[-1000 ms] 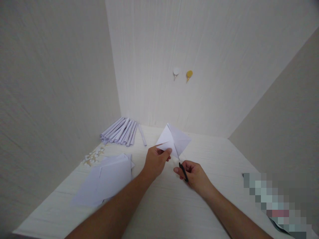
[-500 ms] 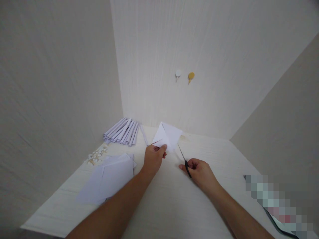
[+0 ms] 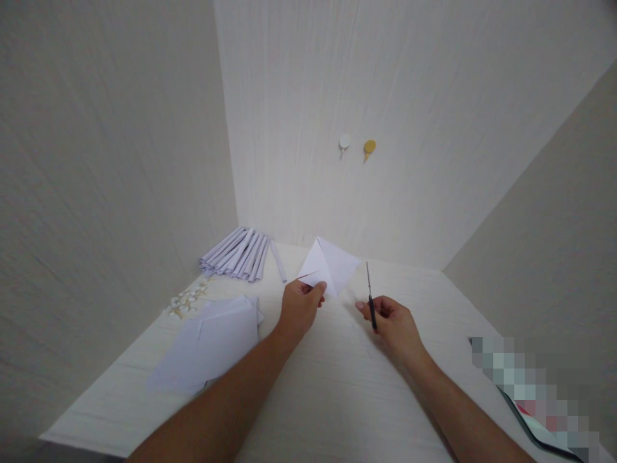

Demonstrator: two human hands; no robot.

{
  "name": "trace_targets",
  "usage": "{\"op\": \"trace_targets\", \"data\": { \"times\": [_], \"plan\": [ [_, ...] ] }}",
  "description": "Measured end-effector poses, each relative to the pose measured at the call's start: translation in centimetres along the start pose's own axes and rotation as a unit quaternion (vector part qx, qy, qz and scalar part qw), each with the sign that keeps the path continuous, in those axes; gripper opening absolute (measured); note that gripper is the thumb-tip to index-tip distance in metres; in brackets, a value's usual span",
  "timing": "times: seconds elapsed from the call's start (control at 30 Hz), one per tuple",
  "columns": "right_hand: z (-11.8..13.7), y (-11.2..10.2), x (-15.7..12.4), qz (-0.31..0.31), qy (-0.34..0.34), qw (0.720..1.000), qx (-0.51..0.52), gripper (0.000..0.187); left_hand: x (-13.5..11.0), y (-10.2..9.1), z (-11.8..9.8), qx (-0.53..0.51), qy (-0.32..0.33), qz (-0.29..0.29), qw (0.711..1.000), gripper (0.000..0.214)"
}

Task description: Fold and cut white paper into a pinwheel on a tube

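Observation:
A folded sheet of white paper (image 3: 333,262) is pinched by its lower left part in my left hand (image 3: 303,305). A slit runs into the paper just above my thumb, and a crease divides its face. My right hand (image 3: 393,319) is closed on a pair of scissors (image 3: 370,297) with dark handles. Their slim blades point up and away, to the right of the paper and apart from it. The blades look closed together.
Rolled paper tubes (image 3: 236,254) lie at the back left, with one single tube (image 3: 278,261) beside them. Nearer are small white pieces (image 3: 187,299) and a stack of paper sheets (image 3: 207,347). Two hooks (image 3: 369,146) are on the back wall. A partly blurred, dark-edged object (image 3: 525,427) lies at the right.
The scissors have moved right, away from the paper, and turned more upright with my right hand. My left hand and the paper have shifted slightly right.

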State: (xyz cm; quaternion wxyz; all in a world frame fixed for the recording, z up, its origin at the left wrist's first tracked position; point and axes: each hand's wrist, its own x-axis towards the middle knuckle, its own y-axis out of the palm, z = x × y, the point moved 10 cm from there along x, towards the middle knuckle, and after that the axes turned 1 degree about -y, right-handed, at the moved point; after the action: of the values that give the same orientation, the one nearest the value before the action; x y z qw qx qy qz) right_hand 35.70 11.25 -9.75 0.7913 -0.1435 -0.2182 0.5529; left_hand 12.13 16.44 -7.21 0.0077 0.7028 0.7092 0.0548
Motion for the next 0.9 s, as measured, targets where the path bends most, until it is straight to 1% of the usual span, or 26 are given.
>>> {"op": "trace_targets", "data": {
  "times": [0.1,0.23,0.3,0.37,0.47,0.53,0.6,0.7,0.77,0.9],
  "plan": [
    [-0.2,-0.1,0.0,-0.002,0.004,1.000,-0.025,0.049,0.0,0.0,0.0,0.001,0.000,-0.001,1.000,0.024],
    [0.1,-0.5,0.0,-0.003,0.009,0.993,-0.118,0.046,-0.1,0.0,0.0,0.003,0.000,-0.002,1.000,0.025],
    [0.6,-0.6,0.1,0.002,0.005,0.986,-0.166,0.043,-0.1,0.0,0.0,0.003,0.000,-0.002,1.000,0.025],
    [1.0,-0.6,0.1,0.012,-0.001,0.981,-0.193,0.037,0.0,0.0,0.1,0.003,-0.001,-0.004,1.000,0.025],
    [1.1,-0.2,0.1,0.039,-0.012,0.979,-0.200,0.029,0.1,0.0,0.3,0.002,-0.004,-0.007,1.000,0.023],
    [0.9,0.1,0.1,0.055,-0.012,0.978,-0.202,0.028,0.1,-0.1,0.3,0.002,-0.005,-0.009,1.000,0.023],
    [0.5,0.0,0.1,0.051,-0.001,0.977,-0.209,0.030,0.1,-0.1,0.3,0.004,-0.005,-0.009,1.000,0.024],
    [0.2,-0.7,0.0,0.024,0.017,0.975,-0.220,0.035,0.1,0.0,0.2,0.004,-0.006,-0.009,1.000,0.024],
    [0.5,-0.7,-0.1,0.019,0.004,0.973,-0.232,0.034,0.2,0.0,0.2,0.003,-0.006,-0.009,1.000,0.023],
    [1.3,-0.3,-0.1,0.030,-0.028,0.964,-0.262,0.034,0.2,0.0,0.2,0.005,-0.005,-0.007,1.000,0.024]
  ]
}}
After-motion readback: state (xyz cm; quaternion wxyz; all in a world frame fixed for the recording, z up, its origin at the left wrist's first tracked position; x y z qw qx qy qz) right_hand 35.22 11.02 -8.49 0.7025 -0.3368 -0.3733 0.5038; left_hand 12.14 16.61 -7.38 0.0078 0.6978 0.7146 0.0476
